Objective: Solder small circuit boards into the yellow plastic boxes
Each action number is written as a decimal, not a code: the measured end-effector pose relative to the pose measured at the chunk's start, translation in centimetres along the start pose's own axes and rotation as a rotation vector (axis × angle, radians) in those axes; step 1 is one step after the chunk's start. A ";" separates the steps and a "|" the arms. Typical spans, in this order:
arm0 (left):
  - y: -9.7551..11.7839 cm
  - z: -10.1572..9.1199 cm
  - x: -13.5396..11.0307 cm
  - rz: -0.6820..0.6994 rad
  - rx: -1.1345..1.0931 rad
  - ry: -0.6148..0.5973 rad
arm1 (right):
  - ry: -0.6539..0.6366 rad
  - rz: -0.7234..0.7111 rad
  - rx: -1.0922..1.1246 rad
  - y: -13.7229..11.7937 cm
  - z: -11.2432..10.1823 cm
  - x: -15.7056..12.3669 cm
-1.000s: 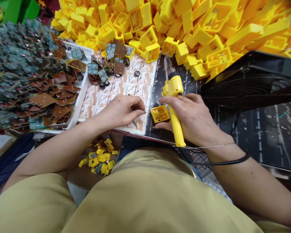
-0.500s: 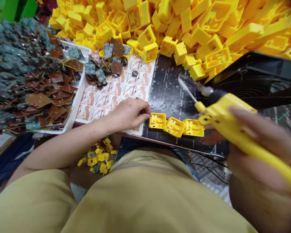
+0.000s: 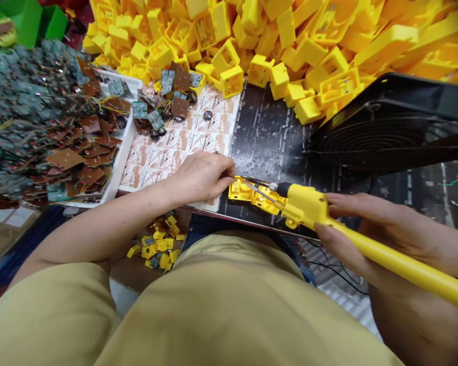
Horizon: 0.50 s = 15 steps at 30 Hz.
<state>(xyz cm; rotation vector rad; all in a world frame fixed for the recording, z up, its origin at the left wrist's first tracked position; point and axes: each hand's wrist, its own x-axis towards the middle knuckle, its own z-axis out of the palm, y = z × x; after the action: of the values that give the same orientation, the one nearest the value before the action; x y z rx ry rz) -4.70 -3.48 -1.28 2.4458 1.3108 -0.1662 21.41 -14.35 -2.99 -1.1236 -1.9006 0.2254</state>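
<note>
My left hand [image 3: 209, 175] is pinched closed at the upper left corner of a small open yellow casing [image 3: 240, 190]; whether a tiny part is also between the fingertips is hidden. Right of that casing, a second yellow casing [image 3: 265, 203] lies in the same row, and the tool covers most of a third. My right hand [image 3: 381, 239] is wrapped round a yellow soldering iron [image 3: 309, 206] with a thin feed tube beside its tip. The iron points left, its tip over the first casing close to my left fingertips; contact cannot be made out.
Yellow casings [image 3: 229, 81] are heaped along the back. At left, a white tray [image 3: 127, 147] overflows with circuit boards [image 3: 76, 127]; more wired boards [image 3: 179, 91] lie beside it on printed sheets [image 3: 168, 147]. A black fan [image 3: 389, 124] stands at right. Further yellow pieces [image 3: 162, 246] lie below the table edge.
My right hand has swung the soldering iron left and down, bringing its tip from above the table to the first casing. My left hand stays pinched at the casing's corner.
</note>
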 end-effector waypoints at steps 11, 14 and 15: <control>0.4 -0.6 0.3 0.046 0.088 -0.016 | -0.104 -0.203 0.061 -0.1 0.9 2.0; 0.7 -0.9 0.5 0.071 0.116 -0.033 | -0.168 -0.234 0.030 -0.3 0.4 2.3; 0.8 -1.0 0.5 0.069 0.128 -0.046 | -0.189 -0.223 0.026 -0.2 0.1 2.3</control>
<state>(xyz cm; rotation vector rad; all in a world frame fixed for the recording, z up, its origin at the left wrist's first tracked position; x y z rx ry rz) -3.83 -3.08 -0.26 2.5733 1.2300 -0.2951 20.76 -12.67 -1.51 -0.8891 -2.1662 0.2377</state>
